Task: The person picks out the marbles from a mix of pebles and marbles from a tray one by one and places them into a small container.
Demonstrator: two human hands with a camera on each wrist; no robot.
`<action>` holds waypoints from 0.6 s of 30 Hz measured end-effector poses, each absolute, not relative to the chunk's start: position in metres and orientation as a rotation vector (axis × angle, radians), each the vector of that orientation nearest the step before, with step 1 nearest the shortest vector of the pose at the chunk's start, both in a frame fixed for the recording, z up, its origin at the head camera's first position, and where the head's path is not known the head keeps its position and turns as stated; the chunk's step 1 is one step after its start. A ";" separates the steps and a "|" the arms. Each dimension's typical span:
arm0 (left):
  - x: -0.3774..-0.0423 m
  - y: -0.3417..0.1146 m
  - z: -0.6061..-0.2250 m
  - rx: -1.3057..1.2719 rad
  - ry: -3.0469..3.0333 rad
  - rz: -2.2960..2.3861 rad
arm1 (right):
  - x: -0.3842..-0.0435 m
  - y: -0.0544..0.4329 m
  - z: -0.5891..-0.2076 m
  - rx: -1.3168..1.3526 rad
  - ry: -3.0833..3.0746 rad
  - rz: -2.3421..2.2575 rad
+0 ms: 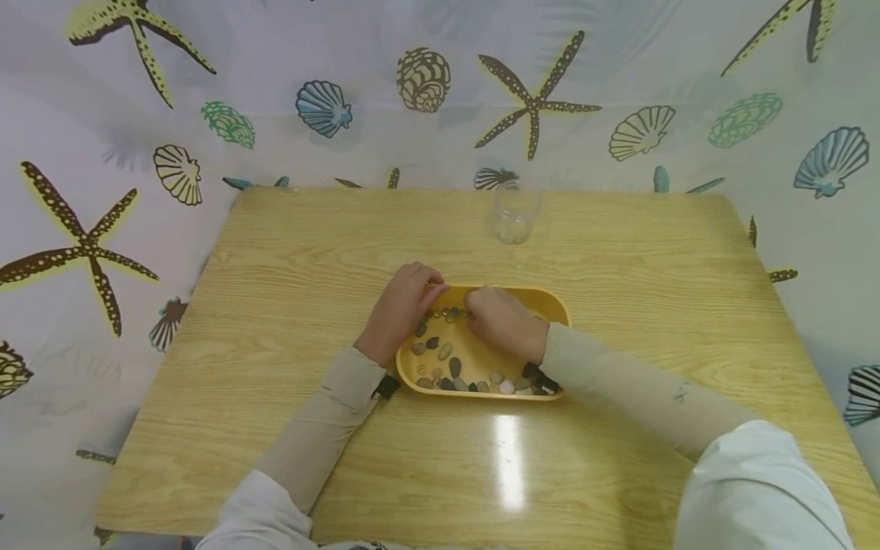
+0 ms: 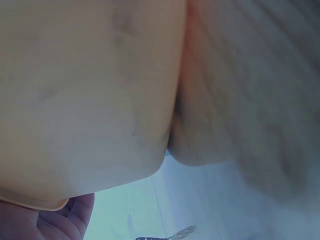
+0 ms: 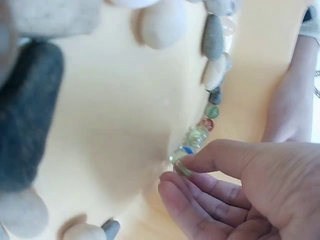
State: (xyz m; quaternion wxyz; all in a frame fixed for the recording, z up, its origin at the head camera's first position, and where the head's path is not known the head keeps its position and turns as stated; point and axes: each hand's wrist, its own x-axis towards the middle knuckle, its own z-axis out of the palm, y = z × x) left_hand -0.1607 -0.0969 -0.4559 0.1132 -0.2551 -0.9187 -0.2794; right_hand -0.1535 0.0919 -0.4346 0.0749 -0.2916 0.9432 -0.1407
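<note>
A yellow oblong tray point(image 1: 481, 393) holds pebbles and glass marbles. My left hand point(image 1: 406, 302) grips its far left rim, fingers bent over the edge; the left wrist view mostly takes in the tray's outer side point(image 2: 90, 125). Inside, my right hand point(image 1: 505, 321) is close to the far wall, its thumb and fingers pinching a glass marble point(image 3: 183, 169). That marble is beside a row of other marbles point(image 3: 197, 136), clear with green, red and blue swirls. A line of pebbles point(image 3: 212, 37) continues from the row along the wall.
More pebbles point(image 1: 506, 387) lie along the tray's near edge, with a few loose ones point(image 1: 444, 351) on its floor. Behind the tray a clear cup point(image 1: 513, 218) stands on the wooden table point(image 1: 309, 252). A curtain point(image 1: 371, 46) printed with shells and starfish surrounds the table.
</note>
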 end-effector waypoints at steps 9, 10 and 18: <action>-0.162 -0.097 -0.456 -0.756 -2.699 -0.814 | -0.160 0.102 -0.416 -1.006 2.734 -0.533; -0.162 -0.096 -0.456 -0.755 -2.704 -0.816 | -0.161 0.104 -0.413 -1.025 2.737 -0.552; -0.162 -0.096 -0.455 -0.736 -2.728 -0.826 | -0.169 0.118 -0.395 -0.929 2.728 -0.676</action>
